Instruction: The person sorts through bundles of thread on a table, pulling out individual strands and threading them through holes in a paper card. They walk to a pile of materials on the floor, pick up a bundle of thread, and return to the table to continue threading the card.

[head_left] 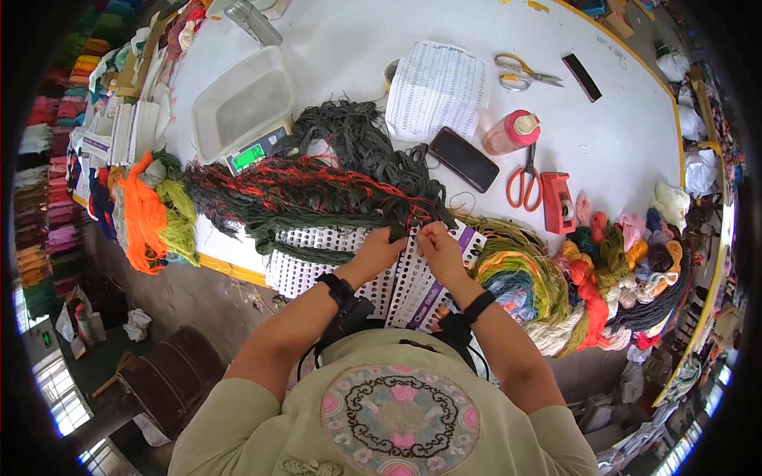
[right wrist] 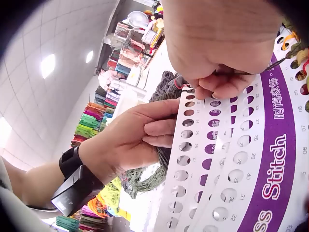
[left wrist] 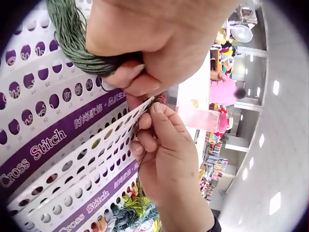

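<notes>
My left hand (head_left: 379,252) grips a dark green thread skein (left wrist: 72,38) in its curled fingers. Its fingers also meet the edge of a white punched card (right wrist: 186,145), which has numbered holes and stands on edge among several others. At the end of that card, my right hand (head_left: 440,252) pinches a thin dark thread (right wrist: 275,64) between thumb and fingers; the exact pinch point is hidden. Purple bands printed "Cross Stitch" (left wrist: 48,145) run along the cards. Beyond both hands lies a long heap of black and red threads (head_left: 302,186).
Colourful skeins (head_left: 508,278) pile up at the right, orange ones (head_left: 143,214) at the left. Farther back are a plastic tub (head_left: 278,87) on a scale, a printed sheet (head_left: 436,91), a phone (head_left: 464,159), a pink-capped bottle (head_left: 508,135), red scissors (head_left: 525,186) and a tape dispenser (head_left: 558,205).
</notes>
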{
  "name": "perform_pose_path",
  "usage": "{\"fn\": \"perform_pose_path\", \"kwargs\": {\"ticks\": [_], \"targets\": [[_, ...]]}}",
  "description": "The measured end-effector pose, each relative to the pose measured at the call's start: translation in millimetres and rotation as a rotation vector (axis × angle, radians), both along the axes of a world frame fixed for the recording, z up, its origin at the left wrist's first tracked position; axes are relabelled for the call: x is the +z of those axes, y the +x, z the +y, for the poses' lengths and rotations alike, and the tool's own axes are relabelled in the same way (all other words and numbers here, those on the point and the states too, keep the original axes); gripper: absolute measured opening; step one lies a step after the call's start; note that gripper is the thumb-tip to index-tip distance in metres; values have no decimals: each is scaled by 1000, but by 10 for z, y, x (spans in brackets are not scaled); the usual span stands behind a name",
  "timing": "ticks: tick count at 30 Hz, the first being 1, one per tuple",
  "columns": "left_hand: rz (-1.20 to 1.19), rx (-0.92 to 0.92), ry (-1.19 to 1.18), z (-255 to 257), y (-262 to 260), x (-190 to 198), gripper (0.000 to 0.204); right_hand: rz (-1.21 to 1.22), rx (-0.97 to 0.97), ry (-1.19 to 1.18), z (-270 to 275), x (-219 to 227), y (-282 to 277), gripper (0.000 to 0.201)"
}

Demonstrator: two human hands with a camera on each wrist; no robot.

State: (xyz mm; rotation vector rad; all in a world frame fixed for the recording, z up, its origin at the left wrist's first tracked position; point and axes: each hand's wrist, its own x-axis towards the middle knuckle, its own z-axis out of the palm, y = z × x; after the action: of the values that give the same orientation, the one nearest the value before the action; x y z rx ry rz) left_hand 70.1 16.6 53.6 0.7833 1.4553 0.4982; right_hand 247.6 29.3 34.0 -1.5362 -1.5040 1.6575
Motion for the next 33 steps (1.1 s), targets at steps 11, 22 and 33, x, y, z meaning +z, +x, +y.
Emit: {"fn": "perform_pose_path", "kwargs": {"ticks": [11,22,33], "targets": [[113,-236,142,169,-12,74,14,-261,63,197,-3,94,-55,13],[-401,471,-23,-82,-286,209,12,-149,68,34,-46,40,9,10],[271,128,767,-76,-124,256,13,-240,82,40,-41,106,-20,11]]}}
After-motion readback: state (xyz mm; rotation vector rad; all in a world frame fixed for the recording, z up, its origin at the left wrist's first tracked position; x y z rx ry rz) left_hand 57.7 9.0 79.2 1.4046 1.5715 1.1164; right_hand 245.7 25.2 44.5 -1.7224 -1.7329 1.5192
